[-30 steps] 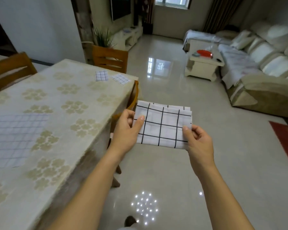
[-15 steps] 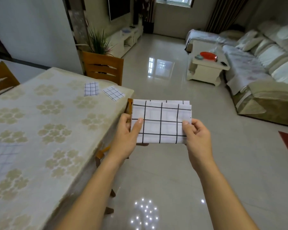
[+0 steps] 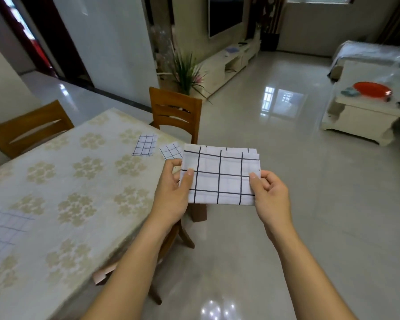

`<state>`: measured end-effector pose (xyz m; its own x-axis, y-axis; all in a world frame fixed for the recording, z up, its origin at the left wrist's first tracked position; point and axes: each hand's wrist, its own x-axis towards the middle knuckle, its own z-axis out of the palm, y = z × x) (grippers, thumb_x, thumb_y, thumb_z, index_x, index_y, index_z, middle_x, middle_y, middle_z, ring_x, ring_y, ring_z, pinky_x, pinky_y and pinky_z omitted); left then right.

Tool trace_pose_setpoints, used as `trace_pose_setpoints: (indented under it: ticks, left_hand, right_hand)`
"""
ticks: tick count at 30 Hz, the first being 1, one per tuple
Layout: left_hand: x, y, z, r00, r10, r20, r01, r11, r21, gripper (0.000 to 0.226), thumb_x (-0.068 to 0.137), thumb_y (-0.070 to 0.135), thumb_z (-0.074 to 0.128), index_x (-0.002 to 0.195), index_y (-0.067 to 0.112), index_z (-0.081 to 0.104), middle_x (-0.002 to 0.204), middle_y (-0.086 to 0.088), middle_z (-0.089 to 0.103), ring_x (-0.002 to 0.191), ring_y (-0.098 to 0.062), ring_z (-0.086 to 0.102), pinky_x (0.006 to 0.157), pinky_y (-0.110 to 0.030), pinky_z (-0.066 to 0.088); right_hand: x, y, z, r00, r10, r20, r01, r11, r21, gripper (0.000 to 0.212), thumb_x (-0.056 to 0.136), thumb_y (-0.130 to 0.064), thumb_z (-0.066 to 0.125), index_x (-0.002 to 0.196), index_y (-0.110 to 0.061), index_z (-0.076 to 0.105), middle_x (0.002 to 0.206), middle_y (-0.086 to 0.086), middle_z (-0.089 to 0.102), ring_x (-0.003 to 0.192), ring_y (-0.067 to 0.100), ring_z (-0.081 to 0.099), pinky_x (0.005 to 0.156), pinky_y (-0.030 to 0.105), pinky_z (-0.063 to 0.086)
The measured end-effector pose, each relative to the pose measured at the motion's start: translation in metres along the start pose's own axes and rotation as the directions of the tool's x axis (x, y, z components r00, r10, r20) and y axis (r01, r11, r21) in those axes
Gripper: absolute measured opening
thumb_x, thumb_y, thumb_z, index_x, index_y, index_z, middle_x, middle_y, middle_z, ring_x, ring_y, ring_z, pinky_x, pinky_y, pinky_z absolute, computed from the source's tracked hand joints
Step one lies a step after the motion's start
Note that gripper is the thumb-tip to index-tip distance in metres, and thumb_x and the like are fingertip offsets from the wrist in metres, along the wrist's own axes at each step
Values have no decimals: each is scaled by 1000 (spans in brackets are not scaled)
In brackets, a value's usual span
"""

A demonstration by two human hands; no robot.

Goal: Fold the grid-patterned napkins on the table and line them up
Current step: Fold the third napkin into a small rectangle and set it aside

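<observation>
A folded white napkin with a black grid [image 3: 221, 176] hangs in the air beside the table's right edge, held flat between both hands. My left hand [image 3: 171, 192] pinches its left edge and my right hand [image 3: 269, 192] pinches its right edge. Two small folded grid napkins lie side by side near the table's far right corner: one [image 3: 145, 145] to the left, the other [image 3: 171, 150] partly hidden behind the held napkin. An unfolded grid napkin [image 3: 4, 229] lies spread at the table's left edge, cut off by the frame.
The table [image 3: 79, 192] has a pale flower-patterned cloth. Wooden chairs stand at its far end [image 3: 174, 112], far left [image 3: 28, 128] and under its right edge by my left forearm. A glossy tiled floor stretches right to a white coffee table [image 3: 365, 112].
The view has swung left and lifted, so the table and the two folded napkins sit closer to the held napkin. Both hands keep the same grip on it.
</observation>
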<state>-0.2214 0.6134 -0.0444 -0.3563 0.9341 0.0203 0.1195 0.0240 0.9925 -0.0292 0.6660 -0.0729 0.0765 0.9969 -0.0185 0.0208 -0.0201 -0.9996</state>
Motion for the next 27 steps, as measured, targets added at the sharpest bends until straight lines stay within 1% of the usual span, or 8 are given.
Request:
trace_pose_setpoints:
  ticks: [6, 11, 14, 17, 18, 20, 22, 27]
  left_hand:
    - [57, -11, 25, 989, -17, -148, 18, 1000, 4, 19, 106, 23, 53, 124, 24, 59, 113, -1, 76, 103, -20, 73, 91, -53, 59]
    - [126, -30, 39, 968, -1, -249, 8, 1000, 27, 18, 106, 21, 52, 122, 24, 60, 114, 5, 75, 101, -12, 73, 88, -42, 62]
    - [184, -39, 54, 965, 15, -262, -18, 1000, -12, 17, 106, 22, 54, 121, 24, 62, 113, 7, 75, 102, -11, 72, 84, -32, 62]
    - [254, -35, 80, 971, -2, -238, -13, 998, -63, 16, 104, 21, 56, 119, 22, 63, 105, 13, 75, 99, -5, 72, 78, -21, 59]
    - [278, -32, 89, 978, 3, -210, -19, 997, -71, 14, 104, 21, 57, 117, 22, 63, 104, 15, 76, 99, -3, 71, 81, -22, 59]
    - [325, -24, 105, 989, 23, -149, -36, 995, -89, 14, 103, 24, 58, 116, 23, 62, 111, 12, 75, 107, -5, 70, 95, -35, 58]
    - [360, -20, 115, 992, 23, -123, -35, 995, -96, 14, 103, 26, 58, 117, 25, 62, 115, 9, 74, 110, -6, 69, 98, -40, 57]
    - [421, -28, 120, 981, -14, -194, 1, 998, -64, 12, 103, 22, 58, 114, 25, 63, 102, 10, 76, 96, -3, 72, 76, -19, 59]
  right_hand:
    - [89, 7, 6, 990, 23, 141, -21, 1000, -19, 10, 99, -21, 62, 97, -14, 70, 83, -6, 77, 70, -2, 67, 61, 11, 48]
    - [172, 12, 31, 974, 41, 225, -37, 999, -26, 7, 97, -18, 65, 91, -15, 66, 75, -8, 75, 64, 1, 66, 57, 14, 48]
    - [223, 6, 40, 973, 26, 229, -7, 997, -81, 7, 97, -17, 65, 91, -14, 65, 66, -12, 70, 58, 0, 63, 54, 15, 47]
    - [286, -5, 36, 978, 18, 209, 14, 989, -150, 9, 97, -18, 65, 89, -14, 63, 63, -11, 67, 59, 4, 60, 58, 22, 49]
    - [310, -10, 35, 982, 7, 190, 22, 988, -154, 9, 97, -19, 65, 89, -15, 62, 63, -9, 65, 60, 5, 58, 61, 26, 49]
    - [358, -18, 35, 989, -8, 145, 29, 989, -142, 9, 97, -20, 66, 89, -16, 62, 64, -6, 63, 62, 8, 55, 64, 30, 47]
    - [396, -17, 41, 992, -14, 123, 30, 990, -135, 9, 96, -21, 66, 89, -18, 63, 63, -6, 61, 61, 9, 53, 63, 30, 45]
    - [463, 4, 75, 981, 33, 191, -16, 996, -89, 8, 98, -17, 64, 90, -15, 62, 64, -9, 67, 58, 2, 58, 54, 20, 46]
